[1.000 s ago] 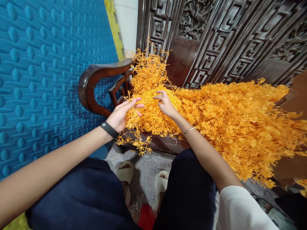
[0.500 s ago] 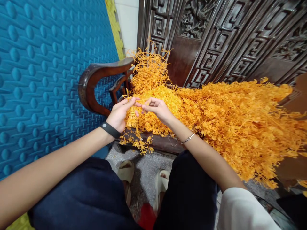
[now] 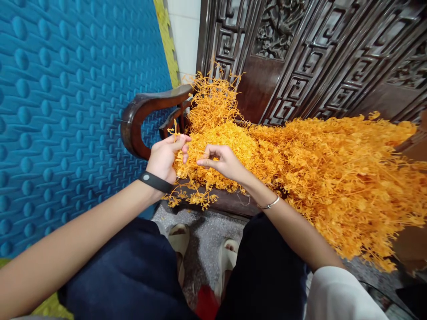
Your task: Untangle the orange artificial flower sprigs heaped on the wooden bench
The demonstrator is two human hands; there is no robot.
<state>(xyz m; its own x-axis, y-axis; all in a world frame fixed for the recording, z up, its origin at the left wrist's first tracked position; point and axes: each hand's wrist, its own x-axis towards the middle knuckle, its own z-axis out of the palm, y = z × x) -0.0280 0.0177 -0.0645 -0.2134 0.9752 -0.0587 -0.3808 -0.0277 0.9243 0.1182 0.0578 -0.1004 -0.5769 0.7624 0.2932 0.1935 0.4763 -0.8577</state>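
My left hand [image 3: 165, 158] is closed on an orange plastic flower sprig [image 3: 175, 129], whose forked end pokes up above the thumb. Orange flower heads [image 3: 193, 198] hang below that hand over the bench edge; I cannot tell whether they belong to the same sprig. To its right, my right hand [image 3: 227, 163] is pinched, thumb against fingertips, and anything between them is too small to make out. Both hands are over a heap of yellow-orange plastic flowers [image 3: 233, 138], a small gap between them.
The heap lies on a dark wooden bench [image 3: 230, 202] with a curved armrest [image 3: 133, 124] at left and a carved back [image 3: 260, 84]. More orange sprigs [image 3: 350, 178] spread along the right. A blue textured foam mat [image 3: 66, 111] fills the left side. My sandalled feet are below.
My hands have come apart: the right has moved right and slightly down, away from the left. The sprig in my left hand now points more upright. The view has shifted slightly.
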